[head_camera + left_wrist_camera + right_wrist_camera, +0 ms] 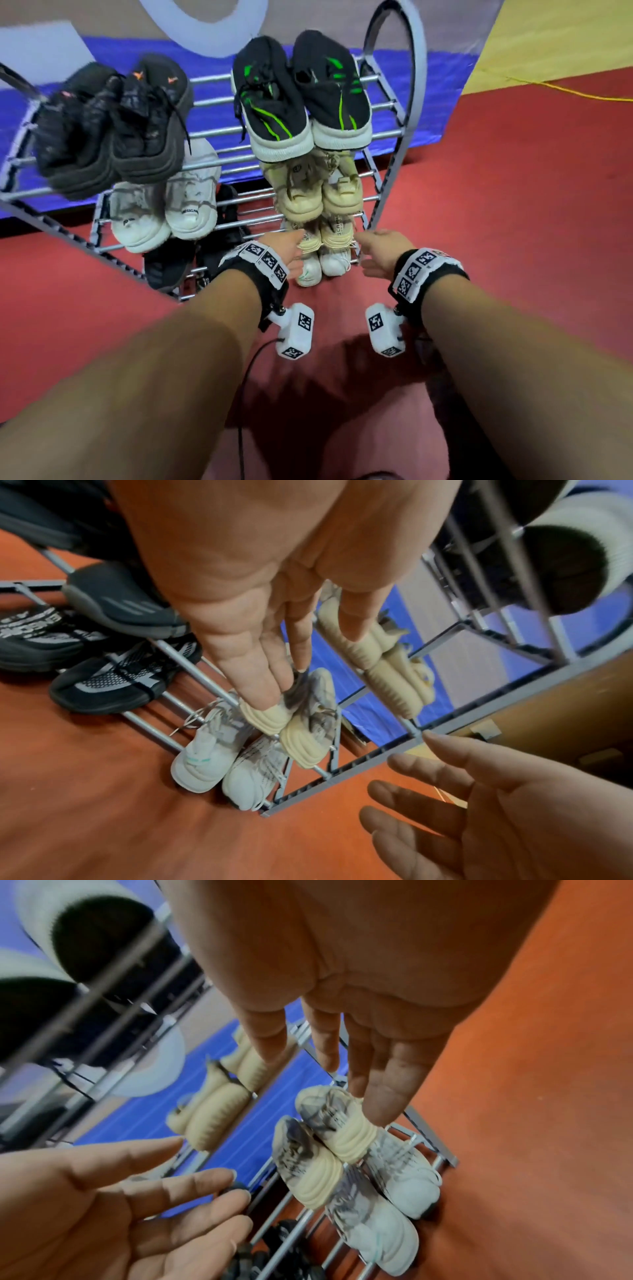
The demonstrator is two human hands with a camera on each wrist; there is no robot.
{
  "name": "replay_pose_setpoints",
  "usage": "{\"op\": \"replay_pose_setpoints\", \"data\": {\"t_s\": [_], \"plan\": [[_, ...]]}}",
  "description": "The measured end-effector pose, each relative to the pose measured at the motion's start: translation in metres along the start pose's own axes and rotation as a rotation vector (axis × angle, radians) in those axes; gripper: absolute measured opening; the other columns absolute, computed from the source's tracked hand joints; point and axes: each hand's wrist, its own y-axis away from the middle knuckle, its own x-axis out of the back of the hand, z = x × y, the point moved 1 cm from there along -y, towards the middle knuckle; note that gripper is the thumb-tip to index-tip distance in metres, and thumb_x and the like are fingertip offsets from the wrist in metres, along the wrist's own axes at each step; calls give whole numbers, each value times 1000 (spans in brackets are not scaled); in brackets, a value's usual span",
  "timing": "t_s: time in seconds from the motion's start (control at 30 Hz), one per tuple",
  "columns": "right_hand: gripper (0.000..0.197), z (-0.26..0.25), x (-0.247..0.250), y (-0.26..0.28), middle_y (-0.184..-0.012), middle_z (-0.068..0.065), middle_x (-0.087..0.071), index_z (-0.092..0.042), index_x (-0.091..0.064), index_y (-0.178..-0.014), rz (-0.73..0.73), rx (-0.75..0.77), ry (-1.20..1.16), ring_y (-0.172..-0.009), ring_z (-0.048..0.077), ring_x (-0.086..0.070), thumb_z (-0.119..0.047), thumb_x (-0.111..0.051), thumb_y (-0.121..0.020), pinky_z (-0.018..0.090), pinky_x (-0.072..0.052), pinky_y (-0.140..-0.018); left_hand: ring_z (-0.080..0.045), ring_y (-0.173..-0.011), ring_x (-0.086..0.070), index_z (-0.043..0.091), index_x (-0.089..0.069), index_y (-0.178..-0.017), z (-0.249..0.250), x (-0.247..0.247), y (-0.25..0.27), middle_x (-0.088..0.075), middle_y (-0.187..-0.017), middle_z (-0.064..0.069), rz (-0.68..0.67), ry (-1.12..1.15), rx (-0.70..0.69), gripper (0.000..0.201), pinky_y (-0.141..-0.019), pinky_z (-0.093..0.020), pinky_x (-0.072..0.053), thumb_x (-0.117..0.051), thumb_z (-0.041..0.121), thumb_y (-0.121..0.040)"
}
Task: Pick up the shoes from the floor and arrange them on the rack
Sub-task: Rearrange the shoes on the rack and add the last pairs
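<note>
**Hands off the grey-and-cream pair, low right of the rack**

Both hands empty, fingers straight & relaxed. Left hand (pixel 287 249) hangs just left of the grey-and-cream pair (pixel 325 236); in the left wrist view its fingertips (pixel 263 696) look to be at or touching one heel, can't tell which. Right hand (pixel 380 251) is just right of the pair, apart from it.

Step, as I read it: final squaring of that pair on its tier of the rack (pixel 387 192). To do it well: nudge w/ flat fingers from both sides, heels level, soles across two bars so neither tips onto the white pair (pixel 322 265) below.

Count on rack, 7 pairs approx:
- top tier: 1 black pair (pixel 113 126), 1 black-and-green pair (pixel 301 99)
- next: 1 white chunky pair (pixel 168 209), 1 cream pair (pixel 318 192)
- lower: grey-and-cream pair, white pair, black mesh pair (pixel 191 260)

No shoes visible on floor; task looks near done.
</note>
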Motion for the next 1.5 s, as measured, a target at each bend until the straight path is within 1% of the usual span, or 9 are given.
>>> {"op": "replay_pose_setpoints", "data": {"t_s": [0.1,0.3,0.63,0.77,0.9,1.1,1.2,1.33,1.5], "plan": [[17,-25,17,42,-84,5,-59,-20,-60,-86,24,46,0,-75,27,-64,-31,-67,-96,46,-61,-81,-16,-50,-40,18,-51,-80,15,-4,40,-45,-74,-3,-43,-12,-49,24,-50,-25,-37,-59,31,-98],[20,-73,39,121,-86,9,-50,-19,-62,-90,57,189,62,-70,25,-51,-38,-68,-94,38,-55,-72,-25,-91,-61,11,-61,-118,41,-1,118,-62,-102,-8,-22,-126,-189,37,-63,-32,-54,-64,40,-95],[42,-129,28,208,-67,7,-43,-17,-61,-85,98,407,180,-61,25,-45,-53,-68,-65,40,-44,-60,-21,-69,-59,15,-60,-88,87,59,224,-62,-94,-5,74,-324,-443,27,-70,-37,-57,-62,41,-95],[32,-134,6,212,-68,9,-46,-14,-61,-83,54,452,269,-64,26,-45,-44,-69,-78,40,-45,-61,-27,-69,-56,14,-60,-80,83,93,231,-56,-76,-12,160,-592,-575,52,-74,-41,-55,-64,65,-67],[42,-127,-29,197,-71,12,-55,-4,-66,-84,46,506,488,-66,23,-51,-45,-66,-87,34,-45,-65,-22,-76,-59,19,-64,-74,68,130,238,-62,-72,1,296,-906,-586,31,-70,-29,-43,-62,46,-91],[46,-108,-93,166,-67,6,-62,-4,-70,-90,-58,438,566,-63,26,-60,-50,-66,-89,39,-55,-68,-21,-93,-65,20,-72,-97,38,183,205,-71,-97,-1,341,-1035,-484,24,-74,-24,-42,-62,41,-94],[39,-96,-126,137,-61,4,-58,-16,-57,-69,-111,365,571,-62,27,-57,-51,-67,-82,42,-54,-70,-20,-88,-66,18,-73,-92,22,203,171,-71,-91,0,315,-1004,-406,22,-74,-24,-45,-62,37,-94],[49,-68,-166,82,-74,13,-61,-14,-60,-80,-212,234,480,-69,32,-62,-58,-68,-63,51,-59,-75,-24,-63,-54,18,-61,-68,1,217,116,-56,-63,-3,216,-867,-285,27,-71,-32,-50,-60,27,-93],[21,-31,-200,25,-77,5,-57,-15,-58,-80,-258,24,379,-59,21,-60,-28,-69,-93,31,-51,-57,-24,-76,-61,17,-64,-87,-25,221,45,-63,-84,-9,185,-554,-143,7,-75,-38,-56,-62,23,-91]]}}
